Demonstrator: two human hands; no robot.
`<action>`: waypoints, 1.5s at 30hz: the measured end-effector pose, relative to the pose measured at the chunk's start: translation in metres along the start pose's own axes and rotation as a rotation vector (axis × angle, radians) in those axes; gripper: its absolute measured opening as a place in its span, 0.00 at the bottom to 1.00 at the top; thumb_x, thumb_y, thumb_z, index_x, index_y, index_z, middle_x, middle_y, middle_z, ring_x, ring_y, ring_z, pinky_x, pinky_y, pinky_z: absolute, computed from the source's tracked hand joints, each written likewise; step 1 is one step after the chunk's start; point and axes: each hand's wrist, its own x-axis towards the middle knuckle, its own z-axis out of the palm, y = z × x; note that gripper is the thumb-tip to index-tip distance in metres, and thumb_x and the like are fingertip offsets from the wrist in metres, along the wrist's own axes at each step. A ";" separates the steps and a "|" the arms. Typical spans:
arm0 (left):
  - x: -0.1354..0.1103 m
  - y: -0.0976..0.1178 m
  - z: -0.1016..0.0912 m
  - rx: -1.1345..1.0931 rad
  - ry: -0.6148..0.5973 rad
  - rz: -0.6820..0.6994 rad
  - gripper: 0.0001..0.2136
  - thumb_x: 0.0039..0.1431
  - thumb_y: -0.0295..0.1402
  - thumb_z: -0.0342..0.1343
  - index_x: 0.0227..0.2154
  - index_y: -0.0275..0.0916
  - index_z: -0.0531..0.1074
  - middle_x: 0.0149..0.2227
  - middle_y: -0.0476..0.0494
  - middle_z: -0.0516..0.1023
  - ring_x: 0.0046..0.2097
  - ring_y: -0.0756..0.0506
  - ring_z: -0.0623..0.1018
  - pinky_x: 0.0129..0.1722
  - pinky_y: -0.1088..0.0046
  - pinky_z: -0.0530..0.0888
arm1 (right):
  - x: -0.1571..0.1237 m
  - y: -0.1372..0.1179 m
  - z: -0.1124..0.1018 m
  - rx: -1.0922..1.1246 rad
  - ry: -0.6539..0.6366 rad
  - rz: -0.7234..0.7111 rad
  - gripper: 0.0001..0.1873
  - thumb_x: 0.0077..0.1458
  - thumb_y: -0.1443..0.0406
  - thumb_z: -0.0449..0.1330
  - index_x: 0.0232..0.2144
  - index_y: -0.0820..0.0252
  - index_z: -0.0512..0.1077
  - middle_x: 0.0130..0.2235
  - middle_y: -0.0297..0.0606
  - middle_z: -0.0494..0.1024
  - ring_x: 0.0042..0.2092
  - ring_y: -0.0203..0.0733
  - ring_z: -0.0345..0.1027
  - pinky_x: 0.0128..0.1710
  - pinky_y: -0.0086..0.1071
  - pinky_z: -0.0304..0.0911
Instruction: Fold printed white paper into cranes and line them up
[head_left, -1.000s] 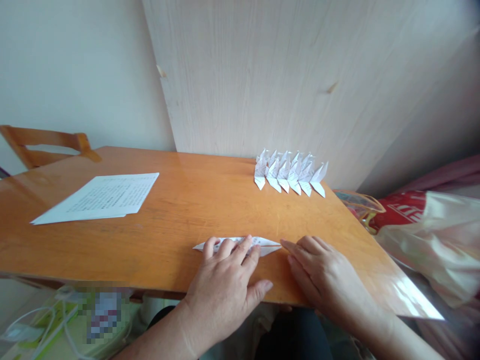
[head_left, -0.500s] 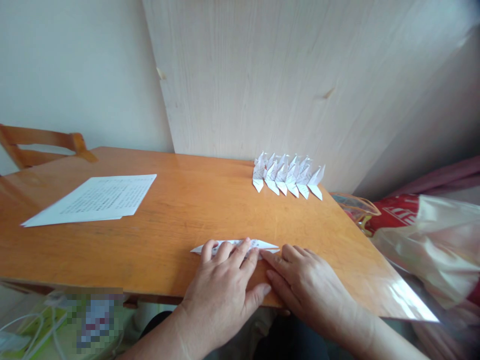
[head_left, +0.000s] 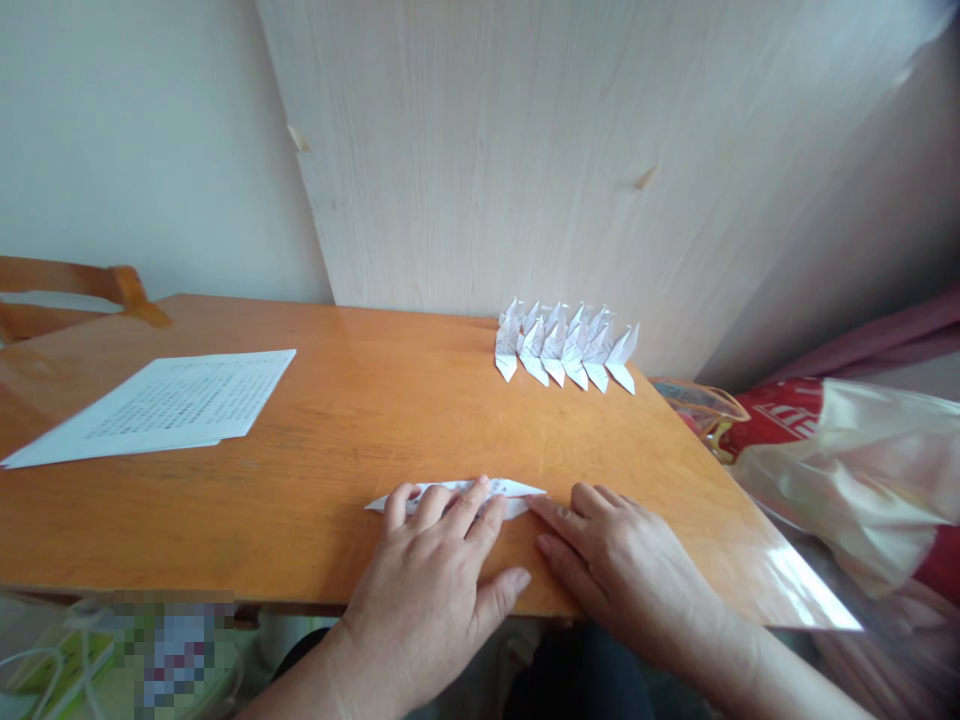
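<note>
A narrow strip of folded paper, white with printed marks, lies lengthwise near the front edge of the wooden table. Both of its ends taper to points. Across its middle my left hand rests palm down, fingers spread and pressing on it, hiding part of the paper. My right hand is at the paper's right tip, its index finger stretched out to touch that end and the other fingers loosely curled.
Several folded paper pieces stand in rows at the back right. A stack of printed sheets lies at the left. Beyond the right edge are bags. A wooden chair stands at the far left, and a panel rises behind the table.
My right index finger has slid right along the paper to its tip, away from my left hand. My left hand still presses the paper. The whole view has shifted slightly.
</note>
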 end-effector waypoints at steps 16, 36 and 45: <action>0.001 0.000 -0.001 -0.002 0.022 0.007 0.25 0.68 0.52 0.45 0.61 0.45 0.67 0.63 0.42 0.69 0.57 0.34 0.68 0.56 0.45 0.58 | -0.011 0.015 -0.003 0.016 0.051 0.083 0.16 0.68 0.59 0.50 0.48 0.53 0.76 0.35 0.39 0.74 0.35 0.43 0.69 0.36 0.36 0.63; -0.001 0.001 -0.001 -0.027 0.029 -0.009 0.26 0.68 0.51 0.47 0.61 0.42 0.65 0.63 0.41 0.69 0.59 0.35 0.68 0.59 0.46 0.55 | 0.015 -0.005 0.018 -0.132 0.076 -0.201 0.25 0.69 0.60 0.49 0.66 0.53 0.61 0.66 0.40 0.65 0.71 0.60 0.42 0.64 0.66 0.48; -0.001 0.000 0.001 -0.033 0.029 -0.016 0.27 0.67 0.52 0.47 0.62 0.42 0.65 0.64 0.42 0.68 0.58 0.34 0.68 0.58 0.44 0.56 | 0.003 0.010 0.016 -0.142 0.079 -0.122 0.24 0.68 0.61 0.50 0.62 0.59 0.67 0.65 0.46 0.65 0.70 0.63 0.45 0.63 0.71 0.43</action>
